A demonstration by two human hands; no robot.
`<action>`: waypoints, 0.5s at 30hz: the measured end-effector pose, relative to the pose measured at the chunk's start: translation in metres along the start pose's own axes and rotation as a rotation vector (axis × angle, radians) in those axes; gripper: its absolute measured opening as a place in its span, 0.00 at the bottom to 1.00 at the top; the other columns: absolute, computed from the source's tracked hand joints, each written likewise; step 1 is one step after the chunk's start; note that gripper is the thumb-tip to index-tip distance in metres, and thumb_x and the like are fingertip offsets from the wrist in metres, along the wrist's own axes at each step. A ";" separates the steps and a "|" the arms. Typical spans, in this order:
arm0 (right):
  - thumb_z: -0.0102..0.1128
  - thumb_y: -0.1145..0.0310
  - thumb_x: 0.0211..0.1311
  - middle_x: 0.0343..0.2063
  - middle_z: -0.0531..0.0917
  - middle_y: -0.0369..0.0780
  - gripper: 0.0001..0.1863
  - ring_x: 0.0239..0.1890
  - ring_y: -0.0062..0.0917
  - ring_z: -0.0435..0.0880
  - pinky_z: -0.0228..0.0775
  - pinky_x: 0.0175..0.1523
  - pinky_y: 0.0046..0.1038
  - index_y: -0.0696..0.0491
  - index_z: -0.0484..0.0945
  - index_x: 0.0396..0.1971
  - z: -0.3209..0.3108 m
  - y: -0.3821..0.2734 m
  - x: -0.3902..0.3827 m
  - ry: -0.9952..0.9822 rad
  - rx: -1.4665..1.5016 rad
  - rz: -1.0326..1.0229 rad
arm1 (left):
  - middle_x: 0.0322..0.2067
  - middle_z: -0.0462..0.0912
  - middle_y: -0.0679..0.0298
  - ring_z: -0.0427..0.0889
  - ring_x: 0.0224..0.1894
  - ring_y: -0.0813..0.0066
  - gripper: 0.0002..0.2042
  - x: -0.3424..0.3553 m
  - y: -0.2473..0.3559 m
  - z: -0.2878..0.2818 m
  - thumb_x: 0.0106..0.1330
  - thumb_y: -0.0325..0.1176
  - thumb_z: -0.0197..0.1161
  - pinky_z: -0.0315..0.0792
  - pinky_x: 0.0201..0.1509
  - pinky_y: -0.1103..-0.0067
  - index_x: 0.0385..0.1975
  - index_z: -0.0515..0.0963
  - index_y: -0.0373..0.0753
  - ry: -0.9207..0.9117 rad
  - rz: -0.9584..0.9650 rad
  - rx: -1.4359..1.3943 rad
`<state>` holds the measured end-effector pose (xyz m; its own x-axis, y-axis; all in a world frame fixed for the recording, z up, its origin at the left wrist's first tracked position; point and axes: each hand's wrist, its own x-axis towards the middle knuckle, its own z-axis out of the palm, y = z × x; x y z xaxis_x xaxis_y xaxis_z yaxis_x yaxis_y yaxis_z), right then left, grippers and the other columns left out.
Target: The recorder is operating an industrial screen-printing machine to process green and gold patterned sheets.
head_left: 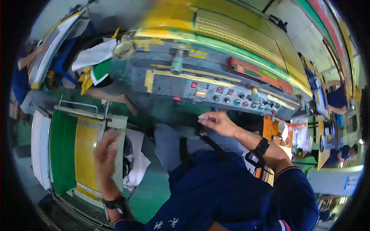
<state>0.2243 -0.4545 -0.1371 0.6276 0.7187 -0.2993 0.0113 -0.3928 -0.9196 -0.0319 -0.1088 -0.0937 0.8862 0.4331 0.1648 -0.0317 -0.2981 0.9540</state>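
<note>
Yellow panel (85,158) points lengthwise forward, near the left grip (107,154).

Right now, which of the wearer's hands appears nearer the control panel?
The right hand, just below the control panel; the blurred left hand is farther left, by the yellow board.

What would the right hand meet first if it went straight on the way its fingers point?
Probably the red round button on the grey machine, as the right hand points left and slightly up in the picture; depth is unclear, so it might miss.
</note>
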 end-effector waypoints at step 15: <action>0.48 0.53 0.68 0.34 0.82 0.38 0.20 0.35 0.23 0.79 0.72 0.43 0.26 0.56 0.76 0.41 -0.076 0.107 0.012 0.509 0.817 0.412 | 0.46 0.79 0.56 0.76 0.51 0.73 0.17 0.064 -0.006 0.196 0.66 0.24 0.55 0.68 0.58 0.78 0.54 0.70 0.31 -0.433 -0.274 -0.303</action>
<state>0.2924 -0.5311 -0.2200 0.7189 0.2162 -0.6606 -0.6886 0.0914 -0.7194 0.1157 -0.2464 -0.1377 0.9865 0.0550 -0.1542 0.1509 0.0597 0.9867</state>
